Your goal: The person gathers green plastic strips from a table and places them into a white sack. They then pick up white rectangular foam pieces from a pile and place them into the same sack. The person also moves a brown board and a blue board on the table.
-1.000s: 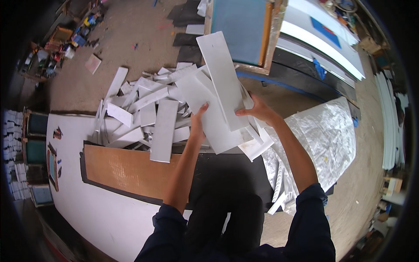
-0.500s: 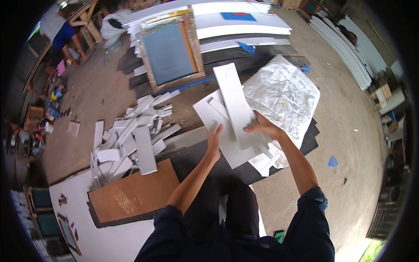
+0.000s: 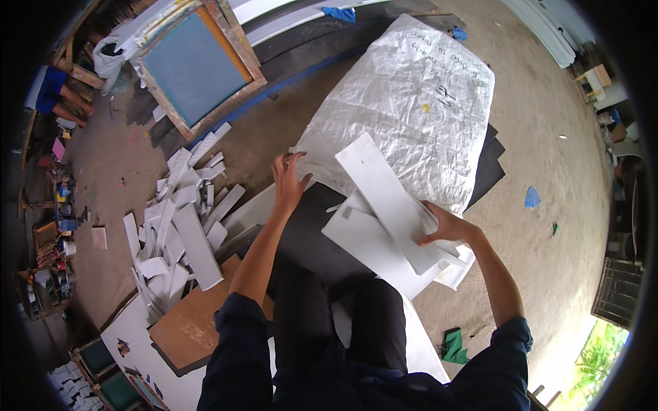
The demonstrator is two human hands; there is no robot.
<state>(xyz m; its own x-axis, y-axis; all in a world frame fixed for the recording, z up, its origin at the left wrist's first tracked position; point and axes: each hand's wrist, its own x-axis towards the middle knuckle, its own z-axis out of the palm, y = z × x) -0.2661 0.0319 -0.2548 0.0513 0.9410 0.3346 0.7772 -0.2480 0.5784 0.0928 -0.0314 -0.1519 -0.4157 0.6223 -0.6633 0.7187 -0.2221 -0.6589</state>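
Observation:
My right hand [image 3: 449, 227] grips a loose stack of white board offcuts at its right side. A long white strip [image 3: 387, 198] lies slanted on top, over a wider white board [image 3: 363, 240] and smaller pieces partly hidden beneath. My left hand [image 3: 289, 183] is off the stack, at the near left corner of a crinkled white woven sack [image 3: 411, 103]. Its fingertips meet the sack's edge, with thumb and fingers apart. The sack lies flat beyond the stack, with handwriting on its far part.
A heap of white offcuts [image 3: 175, 233] lies to the left, beside a brown board [image 3: 195, 322]. Black sheets [image 3: 312, 229] lie before my legs. A framed screen [image 3: 199, 68] leans at far left. A person's legs [image 3: 65, 99] show beyond. Green cloth [image 3: 454, 346] lies at right.
My left hand has let go of the boards and moved left to the sack's corner. The boards in my right hand have shifted lower and right, showing more of the sack. The view has turned.

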